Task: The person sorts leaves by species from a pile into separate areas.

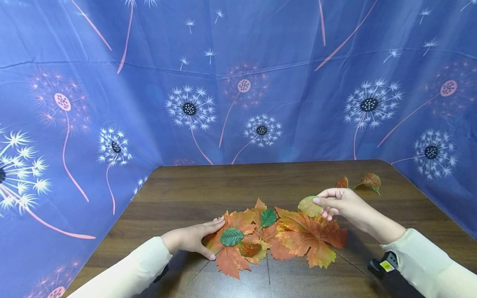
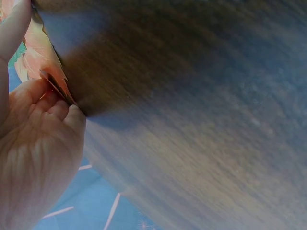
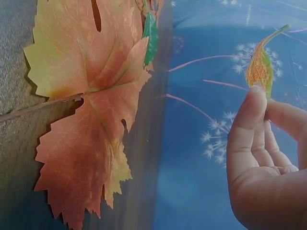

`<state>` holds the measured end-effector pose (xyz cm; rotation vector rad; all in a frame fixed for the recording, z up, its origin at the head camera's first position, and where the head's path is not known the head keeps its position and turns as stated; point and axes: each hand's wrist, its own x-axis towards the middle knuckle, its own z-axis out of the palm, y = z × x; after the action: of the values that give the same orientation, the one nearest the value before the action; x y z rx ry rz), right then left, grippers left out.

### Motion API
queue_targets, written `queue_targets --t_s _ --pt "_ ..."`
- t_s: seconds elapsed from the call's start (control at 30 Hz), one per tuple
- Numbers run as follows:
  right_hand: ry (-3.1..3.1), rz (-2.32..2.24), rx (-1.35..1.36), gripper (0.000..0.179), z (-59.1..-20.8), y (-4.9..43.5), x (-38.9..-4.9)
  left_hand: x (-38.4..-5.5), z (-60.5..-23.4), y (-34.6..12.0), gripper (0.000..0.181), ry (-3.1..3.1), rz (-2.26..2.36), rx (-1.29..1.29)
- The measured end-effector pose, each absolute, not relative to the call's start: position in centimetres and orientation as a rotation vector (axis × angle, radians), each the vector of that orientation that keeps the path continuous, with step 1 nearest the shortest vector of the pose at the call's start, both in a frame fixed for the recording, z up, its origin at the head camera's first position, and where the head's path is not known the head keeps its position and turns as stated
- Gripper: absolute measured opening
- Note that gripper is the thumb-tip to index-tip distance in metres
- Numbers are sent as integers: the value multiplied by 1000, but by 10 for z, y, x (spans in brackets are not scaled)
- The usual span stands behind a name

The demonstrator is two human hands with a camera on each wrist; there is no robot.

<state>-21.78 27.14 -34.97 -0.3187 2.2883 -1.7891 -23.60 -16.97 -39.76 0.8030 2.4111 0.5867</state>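
Observation:
My right hand [image 1: 343, 205] pinches a small yellow-green leaf [image 1: 309, 206] between thumb and fingers, above the right part of a leaf pile. In the right wrist view this leaf [image 3: 259, 69] appears nearly edge-on, its stem pointing up. Large orange maple-like leaves [image 1: 298, 234] overlap across the table's middle. On them lie two small green leaves [image 1: 231, 237] and a small orange-brown leaf [image 1: 249, 249]. My left hand [image 1: 195, 239] rests at the pile's left edge, thumb and fingers spread, touching an orange leaf [image 2: 45, 52].
Two small reddish leaves, one of them curled [image 1: 370, 182], lie at the back right of the brown wooden table [image 1: 179, 182]. Thin leaf stems [image 1: 268, 269] stick out toward the front. Behind the table hangs a blue dandelion-print cloth [image 1: 305, 103].

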Motion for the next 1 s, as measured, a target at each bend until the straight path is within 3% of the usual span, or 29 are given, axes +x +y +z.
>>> queue_targets --t_s 1.0 --pt "2275 -1898 -219 8 -364 301 -242 -236 -396 -170 99 2422 571 801"
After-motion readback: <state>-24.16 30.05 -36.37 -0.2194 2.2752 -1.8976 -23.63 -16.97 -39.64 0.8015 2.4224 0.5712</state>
